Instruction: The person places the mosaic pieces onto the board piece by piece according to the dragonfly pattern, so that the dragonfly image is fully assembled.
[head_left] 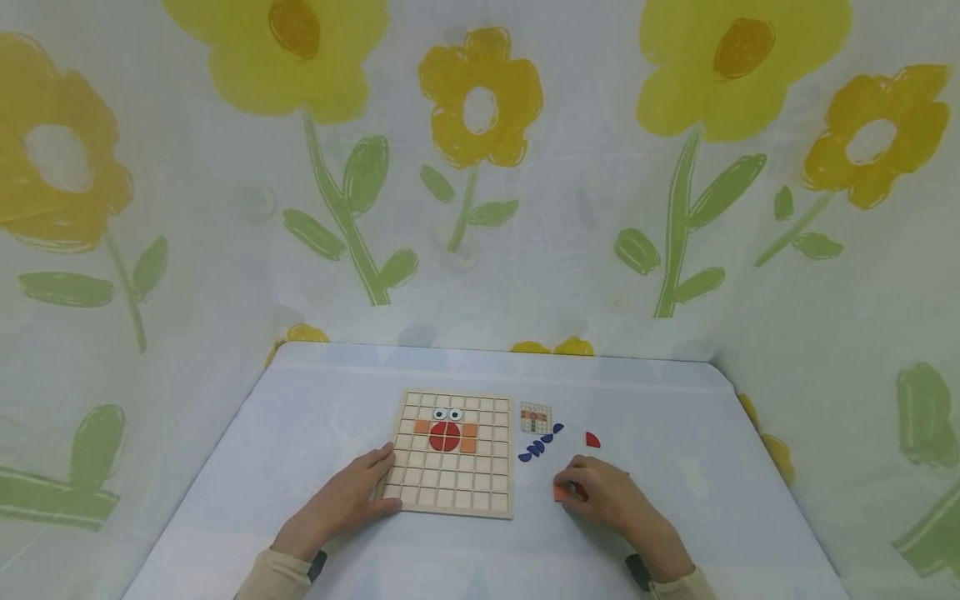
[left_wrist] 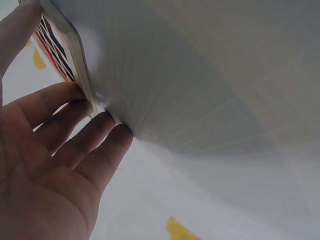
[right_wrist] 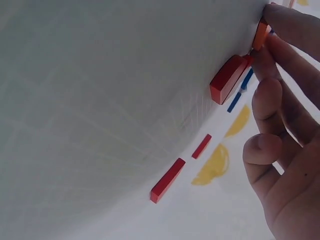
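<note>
A wooden grid board (head_left: 457, 481) lies on the table. My left hand (head_left: 348, 492) holds its near left corner, fingers along the left edge and thumb at the front edge. On the board, red quarter-circle tiles (head_left: 445, 437) form a disc below two eye tiles (head_left: 447, 414), with orange square tiles (head_left: 468, 445) on both sides. Right of the board, my right hand (head_left: 607, 496) pinches an orange square tile (right_wrist: 260, 35) between thumb and fingertips, low at the tabletop. A red tile (right_wrist: 230, 80) lies close by, partly covered by that hand in the head view.
A small pattern card (head_left: 536, 417) lies just right of the board. Several blue curved tiles (head_left: 536, 448) form a slanting row below it. Further right is a red quarter-circle tile (head_left: 592, 439). Flower-printed cloth (head_left: 480, 208) hangs behind the table.
</note>
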